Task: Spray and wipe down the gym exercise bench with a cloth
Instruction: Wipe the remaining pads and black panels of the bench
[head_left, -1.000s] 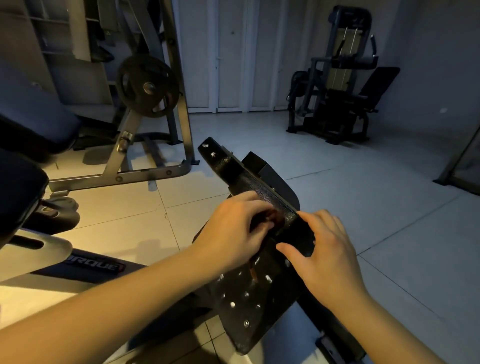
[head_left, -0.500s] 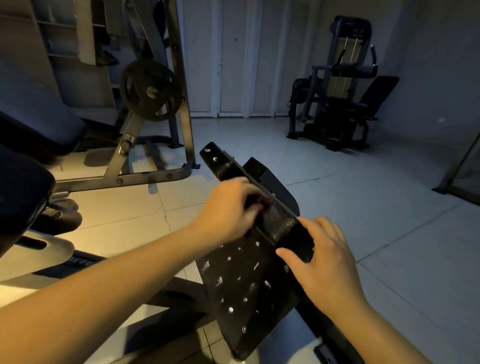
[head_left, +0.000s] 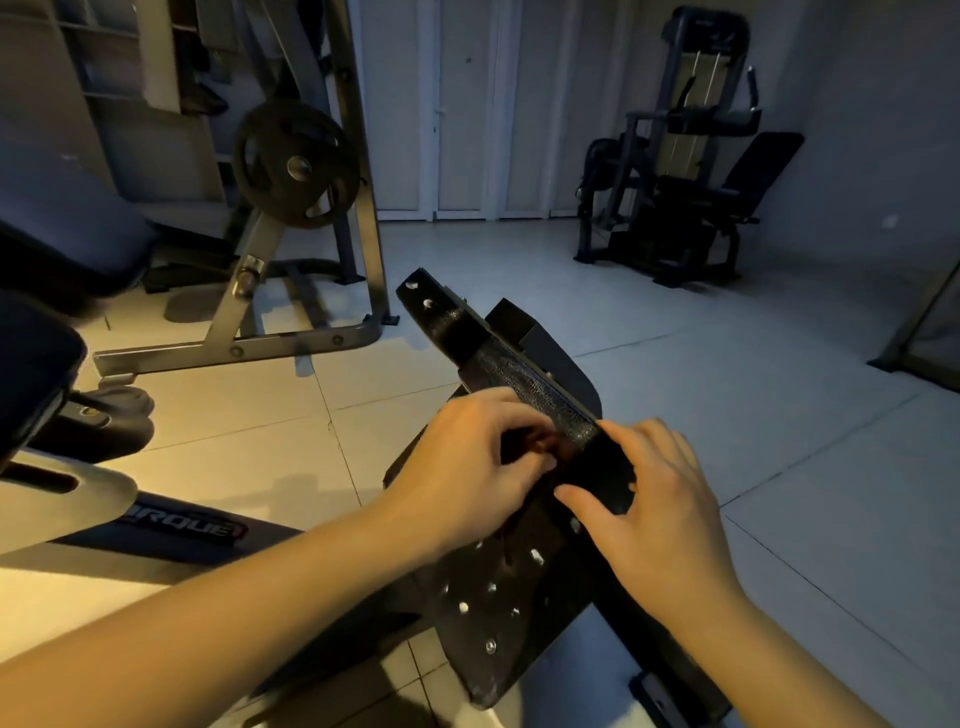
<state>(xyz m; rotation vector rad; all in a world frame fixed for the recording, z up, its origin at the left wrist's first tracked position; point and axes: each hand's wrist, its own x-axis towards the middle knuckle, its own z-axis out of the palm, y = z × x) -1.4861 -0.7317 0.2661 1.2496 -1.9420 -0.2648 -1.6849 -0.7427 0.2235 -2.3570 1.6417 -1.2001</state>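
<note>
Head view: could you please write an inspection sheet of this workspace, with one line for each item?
Surface: black bench plate, tilted and dotted with pale specks; tiled floor below.
Job's things: small dark reddish cloth under the left fingers, dimly lit; spray bottle, nothing seen.
Clutter: nothing seen.
Hands: left hand grips the cloth against the plate; right hand rests with straight fingers on the plate's black edge.
Cables: thin cables on the far machine.
Surroundings: weight plate on a grey frame, padded bench at left, white doors behind.
</note>
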